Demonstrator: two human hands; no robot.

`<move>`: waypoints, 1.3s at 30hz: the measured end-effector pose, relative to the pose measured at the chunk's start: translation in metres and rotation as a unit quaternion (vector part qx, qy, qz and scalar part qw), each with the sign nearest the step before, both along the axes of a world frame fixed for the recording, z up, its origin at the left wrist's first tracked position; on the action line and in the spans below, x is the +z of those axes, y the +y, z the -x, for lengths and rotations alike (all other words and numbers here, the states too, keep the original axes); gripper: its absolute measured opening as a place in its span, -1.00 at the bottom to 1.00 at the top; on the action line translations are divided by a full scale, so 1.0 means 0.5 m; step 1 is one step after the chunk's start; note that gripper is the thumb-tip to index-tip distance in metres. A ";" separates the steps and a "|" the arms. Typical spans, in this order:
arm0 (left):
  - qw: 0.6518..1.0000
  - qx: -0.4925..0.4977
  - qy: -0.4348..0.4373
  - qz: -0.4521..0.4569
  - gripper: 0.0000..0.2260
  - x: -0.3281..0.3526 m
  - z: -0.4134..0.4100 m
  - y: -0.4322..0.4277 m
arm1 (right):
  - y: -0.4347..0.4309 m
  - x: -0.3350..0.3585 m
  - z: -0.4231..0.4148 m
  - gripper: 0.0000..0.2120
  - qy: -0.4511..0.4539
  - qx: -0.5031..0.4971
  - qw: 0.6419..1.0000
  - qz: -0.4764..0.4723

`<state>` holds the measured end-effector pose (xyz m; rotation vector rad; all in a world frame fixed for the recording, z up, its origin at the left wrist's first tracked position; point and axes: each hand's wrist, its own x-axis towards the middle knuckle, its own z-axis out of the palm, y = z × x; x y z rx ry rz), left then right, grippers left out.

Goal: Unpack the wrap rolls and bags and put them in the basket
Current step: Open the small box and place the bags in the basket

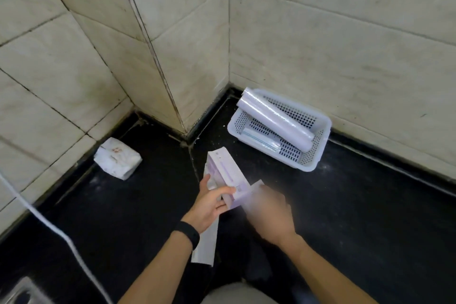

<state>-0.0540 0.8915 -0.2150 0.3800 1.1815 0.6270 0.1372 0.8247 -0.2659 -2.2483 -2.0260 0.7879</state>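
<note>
A long white and lilac carton [225,170] is held above the black counter, its far end pointing toward the wall corner. My left hand [209,205] grips its near end from the left. My right hand [269,212] is blurred at the carton's near flap [256,186]; its grasp is unclear. A white perforated basket [309,159] stands at the back right against the wall. In it lie a large clear wrap roll [274,118], propped across the rim, and a thinner roll or packet [261,140] on the bottom. A flat white sheet or empty carton [206,247] lies under my left wrist.
A white wrapped packet [117,160] sits at the left by the tiled wall. A white cable [49,224] runs across the lower left. A metal sink edge [19,291] shows at the bottom left corner. Tiled walls close the counter at the back.
</note>
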 end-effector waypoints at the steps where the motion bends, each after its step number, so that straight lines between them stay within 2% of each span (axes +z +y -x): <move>1: 1.000 -0.016 0.019 -0.009 0.02 0.002 -0.008 -0.005 | -0.001 0.005 -0.009 -0.39 0.042 -0.014 0.999 0.000; 4: 0.999 -0.011 0.045 -0.013 0.08 0.004 -0.033 -0.019 | -0.013 0.021 -0.029 -0.23 0.182 -0.070 0.981 -0.012; 6: 0.999 0.008 0.044 -0.016 0.07 0.002 -0.051 -0.027 | -0.024 0.035 -0.032 -0.17 0.214 -0.079 0.973 -0.028; 10: 1.000 0.012 0.008 -0.013 -0.07 0.006 -0.080 -0.042 | -0.041 0.069 -0.032 -0.28 0.284 -0.151 0.945 -0.058; 12: 1.000 -0.024 0.014 -0.014 -0.02 0.016 -0.088 -0.051 | -0.047 0.080 -0.035 -0.37 0.294 -0.184 0.935 -0.072; 14: 0.995 -0.052 0.072 -0.038 0.07 0.024 -0.091 -0.056 | -0.055 0.084 -0.041 -0.44 0.287 -0.199 0.933 -0.086; 16: 0.971 -0.045 0.210 -0.105 0.12 0.039 -0.080 -0.052 | -0.060 0.090 -0.049 -0.45 0.277 -0.200 0.935 -0.095; 17: 0.941 -0.066 0.288 -0.164 0.14 0.049 -0.073 -0.047 | -0.064 0.094 -0.056 -0.45 0.273 -0.198 0.936 -0.100; 18: 0.894 -0.117 0.356 -0.244 0.13 0.058 -0.064 -0.044 | -0.068 0.098 -0.063 -0.44 0.271 -0.190 0.938 -0.102; 19: 0.827 -0.194 0.407 -0.336 0.11 0.067 -0.055 -0.041 | -0.072 0.104 -0.068 -0.44 0.270 -0.178 0.941 -0.103; 21: 0.643 -0.364 0.468 -0.485 0.06 0.085 -0.046 -0.037 | -0.079 0.120 -0.076 -0.47 0.263 -0.145 0.948 -0.104; 22: 0.558 -0.428 0.480 -0.525 0.04 0.091 -0.046 -0.035 | -0.081 0.129 -0.078 -0.48 0.257 -0.125 0.953 -0.105; 23: 0.497 -0.470 0.481 -0.548 0.00 0.096 -0.050 -0.034 | -0.083 0.136 -0.080 -0.47 0.248 -0.105 0.957 -0.109; 24: 0.462 -0.494 0.476 -0.562 -0.06 0.100 -0.057 -0.033 | -0.086 0.143 -0.082 -0.44 0.238 -0.085 0.960 -0.116; 25: 0.449 -0.505 0.467 -0.571 -0.15 0.103 -0.065 -0.033 | -0.088 0.150 -0.083 -0.41 0.231 -0.070 0.962 -0.125; 26: 0.454 -0.507 0.455 -0.574 -0.25 0.105 -0.073 -0.034 | -0.092 0.155 -0.086 -0.39 0.230 -0.060 0.963 -0.130; 27: 0.475 -0.504 0.443 -0.570 -0.35 0.106 -0.079 -0.035 | -0.097 0.161 -0.089 -0.39 0.237 -0.053 0.961 -0.132; 29: 0.537 -0.489 0.417 -0.546 -0.47 0.107 -0.086 -0.042 | -0.108 0.168 -0.095 -0.37 0.273 -0.058 0.952 -0.128; 30: 0.558 -0.482 0.409 -0.538 -0.49 0.105 -0.087 -0.048 | -0.114 0.171 -0.099 -0.34 0.303 -0.079 0.942 -0.122; 32: 0.564 -0.469 0.406 -0.546 -0.50 0.098 -0.086 -0.062 | -0.123 0.175 -0.102 -0.34 0.373 -0.156 0.909 -0.101; 34: 0.561 -0.458 0.404 -0.560 -0.49 0.088 -0.088 -0.075 | -0.128 0.175 -0.102 -0.44 0.412 -0.228 0.878 -0.089; 39: 0.566 -0.437 0.405 -0.570 -0.48 0.076 -0.100 -0.094 | -0.139 0.175 -0.093 -0.66 0.384 -0.290 0.871 -0.103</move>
